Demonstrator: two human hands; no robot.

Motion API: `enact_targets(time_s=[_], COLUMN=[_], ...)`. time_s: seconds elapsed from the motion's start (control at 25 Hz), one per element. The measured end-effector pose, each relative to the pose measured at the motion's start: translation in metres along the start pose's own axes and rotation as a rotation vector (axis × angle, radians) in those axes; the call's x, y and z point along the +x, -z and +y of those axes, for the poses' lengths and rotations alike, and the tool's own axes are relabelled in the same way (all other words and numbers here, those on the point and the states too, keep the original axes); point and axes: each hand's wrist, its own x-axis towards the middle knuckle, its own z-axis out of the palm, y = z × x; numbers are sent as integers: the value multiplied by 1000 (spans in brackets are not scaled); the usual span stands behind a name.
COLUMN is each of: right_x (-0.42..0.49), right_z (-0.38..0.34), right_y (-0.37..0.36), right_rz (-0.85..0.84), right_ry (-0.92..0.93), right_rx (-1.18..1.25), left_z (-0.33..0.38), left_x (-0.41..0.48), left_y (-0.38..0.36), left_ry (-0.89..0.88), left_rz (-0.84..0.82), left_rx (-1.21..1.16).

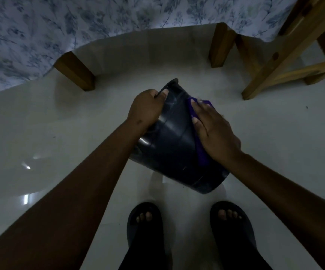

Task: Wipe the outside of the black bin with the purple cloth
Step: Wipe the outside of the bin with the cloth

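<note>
Ringing the work area are a few pieces of furniture: two dark wooden legs [75,73] stand on the pale glossy floor [60,133] beyond the bin, half covered by a hanging floral cloth [31,36] in blue and white, and a lighter wooden stool frame [286,53] stands to the upper right. All of these are well apart from the hands, and none of them lies between the person and the bin. Below, two feet in dark open-toed sandals [145,227] are planted on the floor, near the bin's closest end. Bright reflections gleam on the floor at the left.

No brand, label or writing can be read on anything.

The black bin [169,145] is in the middle of the view, tilted over so that its side faces up, one end toward the furniture and the other toward the feet. Its plastic is smooth and shiny, with faint bands around the body and pale streaks of reflected light. Whether it touches the floor cannot be told.

The left hand [148,108] is closed around the bin's far rim, fingers hooked over the edge. The right hand [214,131] lies flat with its fingers extended, pressing the purple cloth [201,152] against the bin's right side; the cloth shows as a strip along the hand's inner edge and beyond the fingertips.
</note>
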Motion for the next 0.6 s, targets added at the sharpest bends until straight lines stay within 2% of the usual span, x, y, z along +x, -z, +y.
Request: enact_targets(time_s=[0.08,0.12,0.16,0.24,0.32,0.4,0.48,0.6], right_x=[11,22,32,38,14,-26,-46,-5], right_z=[6,10,14,10,-10,-32,-37,-27], right_y=[5,6,7,4,-8,-21,-23,-10], right_rz=[-59,-113,-158,-151,-29,20,36,35], right_ry=[-5,-69,-154,-253,-159,-30,15,-16], right_rx=[59,114,148,81,-102,-239,-295,-260], left_z=[-5,-12,-22,-35,-32,-22,-15,-19], left_x=[-15,-26,-37,-47,-38,-19,-5,-5], left_y=[13,16,16,7,0,-1,-2,-4], left_ry=[12,8,-3,-16,-22,-38,-40,11], left_rz=[-171,-222,-221,-73,42,39,5,-20], left_rx=[-187,-223,-223,-148,-66,-16,-24,-86])
